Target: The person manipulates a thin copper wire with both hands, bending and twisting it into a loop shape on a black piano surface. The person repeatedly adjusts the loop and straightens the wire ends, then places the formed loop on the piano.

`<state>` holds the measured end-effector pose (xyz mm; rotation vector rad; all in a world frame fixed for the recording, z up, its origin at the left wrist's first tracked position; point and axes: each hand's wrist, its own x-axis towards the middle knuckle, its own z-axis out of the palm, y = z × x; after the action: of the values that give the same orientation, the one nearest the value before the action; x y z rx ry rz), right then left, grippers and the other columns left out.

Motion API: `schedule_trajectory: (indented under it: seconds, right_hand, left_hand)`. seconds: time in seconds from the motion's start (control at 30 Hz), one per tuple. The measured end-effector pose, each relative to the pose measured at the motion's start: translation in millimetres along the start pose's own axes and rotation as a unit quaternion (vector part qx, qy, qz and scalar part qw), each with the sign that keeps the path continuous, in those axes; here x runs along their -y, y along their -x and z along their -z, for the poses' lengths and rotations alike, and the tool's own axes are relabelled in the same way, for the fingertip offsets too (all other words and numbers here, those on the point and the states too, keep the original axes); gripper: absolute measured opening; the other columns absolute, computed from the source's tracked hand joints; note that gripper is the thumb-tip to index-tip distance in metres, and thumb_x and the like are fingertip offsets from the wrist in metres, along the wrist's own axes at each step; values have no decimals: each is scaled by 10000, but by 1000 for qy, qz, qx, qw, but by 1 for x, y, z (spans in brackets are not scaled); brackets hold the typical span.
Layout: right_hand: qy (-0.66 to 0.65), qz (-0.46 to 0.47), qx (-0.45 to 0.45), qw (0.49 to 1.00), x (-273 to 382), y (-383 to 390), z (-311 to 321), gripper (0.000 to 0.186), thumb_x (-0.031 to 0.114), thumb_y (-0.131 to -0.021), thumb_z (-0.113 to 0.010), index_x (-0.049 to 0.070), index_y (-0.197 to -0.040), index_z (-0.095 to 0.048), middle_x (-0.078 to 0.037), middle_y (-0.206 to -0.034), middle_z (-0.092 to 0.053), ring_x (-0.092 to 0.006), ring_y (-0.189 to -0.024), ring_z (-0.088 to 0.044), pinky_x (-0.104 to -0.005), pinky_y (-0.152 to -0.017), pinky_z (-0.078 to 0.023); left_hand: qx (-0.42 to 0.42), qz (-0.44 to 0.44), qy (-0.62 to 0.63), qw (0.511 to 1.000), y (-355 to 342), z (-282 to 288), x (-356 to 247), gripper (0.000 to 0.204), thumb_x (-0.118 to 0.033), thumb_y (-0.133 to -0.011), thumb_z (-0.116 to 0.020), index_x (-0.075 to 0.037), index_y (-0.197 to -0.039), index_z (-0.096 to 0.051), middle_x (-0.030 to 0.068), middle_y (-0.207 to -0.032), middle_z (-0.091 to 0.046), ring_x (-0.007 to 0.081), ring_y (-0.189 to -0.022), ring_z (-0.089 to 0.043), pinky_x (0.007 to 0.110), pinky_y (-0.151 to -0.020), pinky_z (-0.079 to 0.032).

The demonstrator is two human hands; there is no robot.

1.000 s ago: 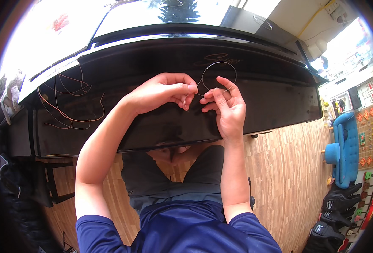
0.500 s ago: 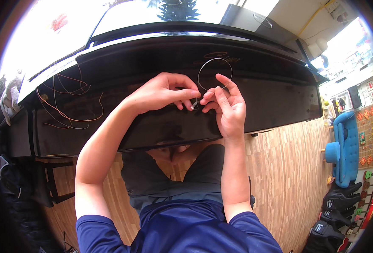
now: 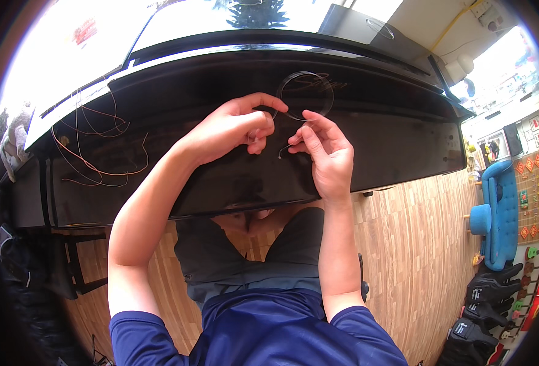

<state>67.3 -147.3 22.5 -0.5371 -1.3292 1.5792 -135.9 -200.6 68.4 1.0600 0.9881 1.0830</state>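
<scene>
A thin wire string [image 3: 333, 97], looped into a round coil, stands above the glossy black piano lid [image 3: 397, 143]. My right hand [image 3: 329, 152] pinches it between thumb and fingers, and its short end with a small knob juts out toward my left hand. My left hand [image 3: 239, 128] reaches its index finger to the near left side of the coil. The thumb and other fingers of that hand are curled together; whatever lies in them is hidden. Several loose copper-coloured strings [image 3: 86, 161] lie tangled on the left part of the lid.
The lid's front edge runs above my lap, with my legs [image 3: 251, 244] under it. A grey plush thing [image 3: 16, 137] sits at the far left. On the right, a blue sofa [image 3: 500, 213] and black bags [image 3: 486, 305] stand on the wooden floor [image 3: 409, 244].
My left hand has drawn back slightly left and its index finger has straightened toward the coil. My right hand's fingers have closed in, and the coil now shows several turns.
</scene>
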Motion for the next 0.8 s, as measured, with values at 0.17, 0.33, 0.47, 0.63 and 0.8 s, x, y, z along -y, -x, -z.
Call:
schedule_trajectory:
  seconds: [0.17,0.33,0.47,0.63,0.8]
  right_hand:
    - [48,-18,13,999,-1,2,3,209,55,-958,-638,-18,-1153,-656,-85,-916,-705,-136,-841,-676,-262,-740,-563]
    - [102,8,16,995,3,4,-5,162,58,-949,-655,10,-1099,-688,-71,-931,-712,-118,-833,-670,-232,-756,-535]
    - [151,90,10,984,-5,3,-6,149,46,-919,-690,26,-1064,-721,-48,-890,-694,-92,-767,-630,-220,-719,-502]
    - [219,140,-4,966,-6,2,-3,140,25,-887,-718,46,-1021,-755,-34,-828,-657,-82,-737,-586,-223,-681,-469]
    - [170,55,-13,984,-3,6,-2,195,24,-881,-727,-4,-1073,-720,-85,-967,-697,-102,-900,-634,-214,-786,-492]
  left_hand:
    - [-15,8,-85,996,0,-6,-3,376,-324,-986,-605,16,-1142,-638,-35,-671,-469,73,-608,-458,234,-575,-395]
    - [-36,22,-100,994,-1,-5,-3,402,-393,-995,-596,-2,-1013,-687,-37,-655,-470,68,-600,-459,232,-567,-393]
    - [-37,19,-108,993,0,-5,-5,391,-386,-994,-597,-5,-988,-685,-32,-658,-492,67,-597,-466,232,-567,-398]
    - [-33,16,-122,992,-2,-3,-1,387,-384,-986,-607,-7,-977,-693,-32,-636,-511,62,-574,-471,233,-561,-393]
    - [-27,16,-151,988,-2,-5,-1,367,-368,-980,-617,-13,-954,-706,-36,-610,-510,56,-553,-465,229,-544,-376]
